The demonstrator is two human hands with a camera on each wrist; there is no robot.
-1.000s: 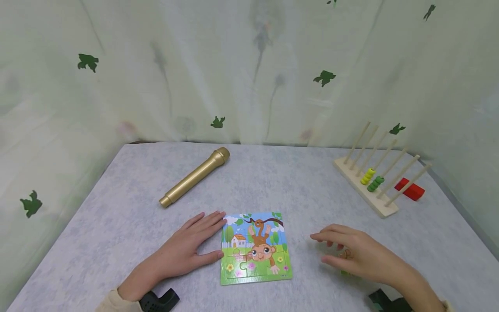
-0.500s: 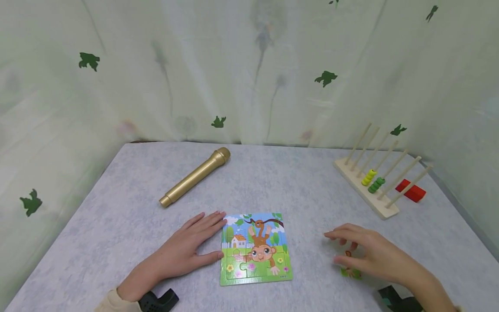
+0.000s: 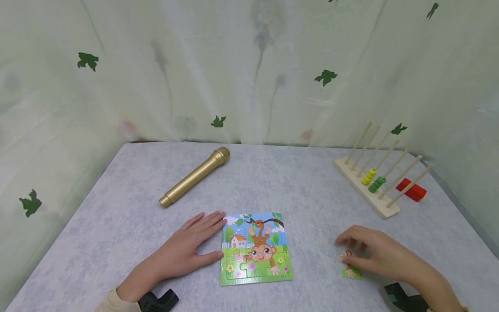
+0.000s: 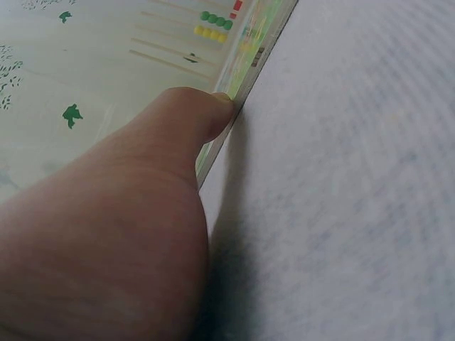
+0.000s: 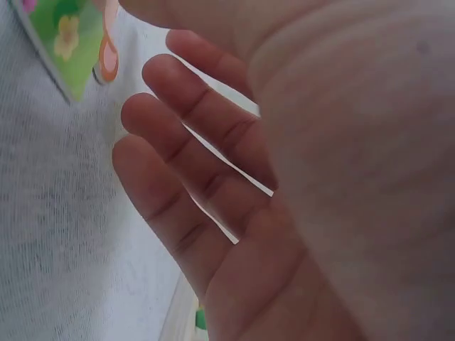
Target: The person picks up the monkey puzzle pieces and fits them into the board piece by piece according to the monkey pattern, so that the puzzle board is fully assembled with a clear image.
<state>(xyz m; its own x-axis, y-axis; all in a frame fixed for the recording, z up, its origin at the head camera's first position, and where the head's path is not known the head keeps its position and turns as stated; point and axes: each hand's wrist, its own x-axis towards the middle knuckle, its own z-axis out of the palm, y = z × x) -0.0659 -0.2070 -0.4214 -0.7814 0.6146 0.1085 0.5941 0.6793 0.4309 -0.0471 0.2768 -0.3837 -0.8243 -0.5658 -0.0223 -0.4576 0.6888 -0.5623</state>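
Note:
In the head view a square jigsaw puzzle board (image 3: 256, 249) with a monkey picture lies on the table. My left hand (image 3: 187, 249) lies beside it, fingers extended, its fingertips and thumb tip at the board's left edge. The thumb (image 4: 185, 117) reaches that edge in the left wrist view. Over to the right, my right hand (image 3: 383, 253) hovers over a loose puzzle piece (image 3: 351, 273) with green and brown print. Its thumb overlaps the piece in the head view. Fingers (image 5: 163, 185) in the right wrist view are loosely bent and apart, with nothing between them.
A gold toy microphone (image 3: 195, 177) lies behind the left hand. At the back right stands a wooden bead rack (image 3: 366, 188) with upright pegs and yellow and green beads. Red blocks (image 3: 411, 190) lie beside it. A pale curtain (image 3: 241, 69) hangs behind the table.
My right hand has shifted to the right, uncovering more of the loose puzzle piece. My left hand and the board stay in place.

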